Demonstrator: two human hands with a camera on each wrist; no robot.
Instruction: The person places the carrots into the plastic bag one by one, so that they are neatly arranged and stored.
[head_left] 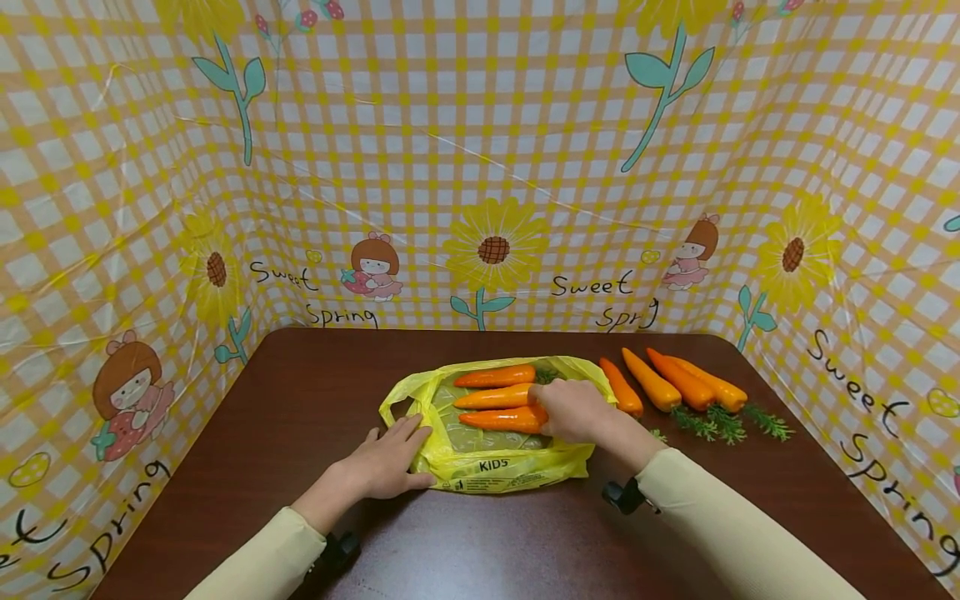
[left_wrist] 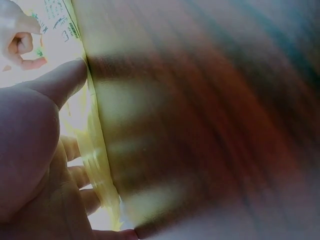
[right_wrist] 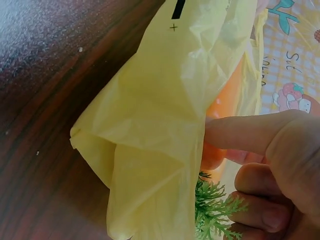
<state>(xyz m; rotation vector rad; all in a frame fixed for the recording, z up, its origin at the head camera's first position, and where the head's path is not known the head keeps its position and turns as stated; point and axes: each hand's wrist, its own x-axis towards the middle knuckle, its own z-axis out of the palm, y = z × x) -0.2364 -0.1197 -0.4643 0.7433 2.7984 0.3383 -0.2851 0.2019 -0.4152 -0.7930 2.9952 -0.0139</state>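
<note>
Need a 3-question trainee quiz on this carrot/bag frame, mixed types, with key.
1. True or false: the left hand rests flat on the yellow bag.
2. How many carrots lie on the table outside the bag, right of it?
3. The right hand grips: A) the carrot nearest the person, B) a bag handle, C) nothing.

Key
1. True; its fingers lie straight on the bag's left edge.
2. Four.
3. A; that carrot lies on the bag with two more.
</note>
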